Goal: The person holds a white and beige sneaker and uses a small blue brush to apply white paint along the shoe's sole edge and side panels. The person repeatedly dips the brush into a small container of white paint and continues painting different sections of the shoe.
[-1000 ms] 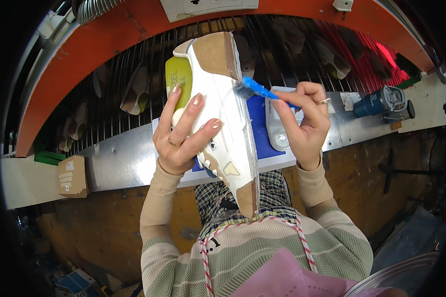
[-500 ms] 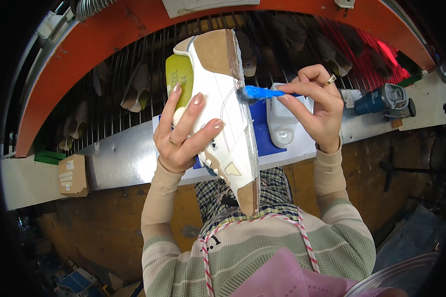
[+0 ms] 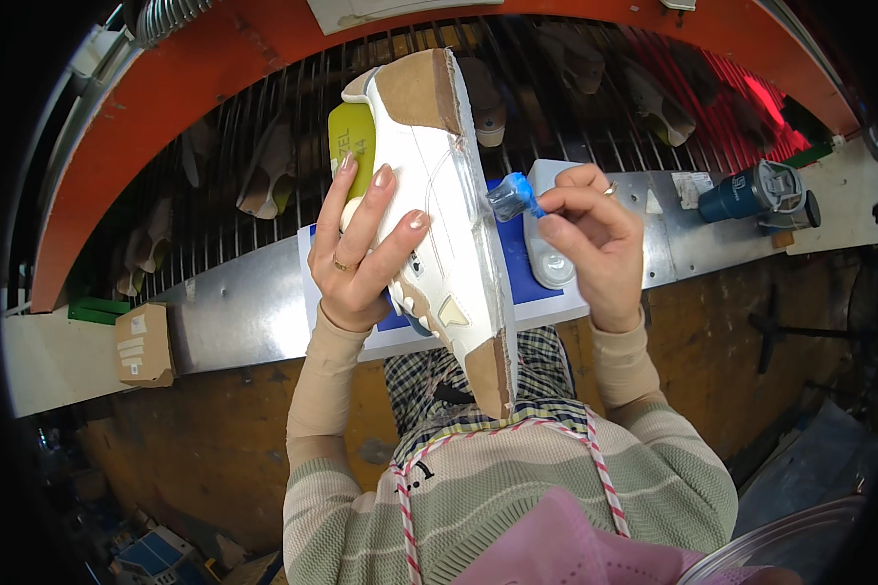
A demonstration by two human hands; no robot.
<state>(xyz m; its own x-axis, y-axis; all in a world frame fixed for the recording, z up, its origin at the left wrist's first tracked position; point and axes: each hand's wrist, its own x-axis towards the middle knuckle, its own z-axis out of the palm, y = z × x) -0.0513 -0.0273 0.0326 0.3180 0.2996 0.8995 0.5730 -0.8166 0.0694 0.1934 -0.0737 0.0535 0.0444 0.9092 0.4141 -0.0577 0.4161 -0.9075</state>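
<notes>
My left hand (image 3: 359, 268) is closed on a white and tan shoe upper (image 3: 424, 175), which is stretched over a yellow-green last (image 3: 349, 141). The upper lies on its side, heel pointing away from me and toe toward my body, with its rough bottom edge facing right. Between the thumb and fingers of my right hand (image 3: 600, 244) is a small blue brush (image 3: 519, 195). Its bristles are at the middle of that bottom edge, and I cannot tell whether they touch it. Behind the brush stands a white plastic container (image 3: 554, 258), partly hidden by my right hand.
A blue and white sheet (image 3: 525, 283) lies on the metal bench (image 3: 234, 317). Across it, dark rods carry several other shoe uppers (image 3: 268, 171) beneath an orange frame (image 3: 98, 185). A blue tumbler (image 3: 737, 198) stands at right, a cardboard box (image 3: 144, 346) at left.
My right hand has moved left and toward me, taking the brush down along the shoe's bottom edge. The brush has turned in my fingers. My left hand and the shoe upper have shifted slightly.
</notes>
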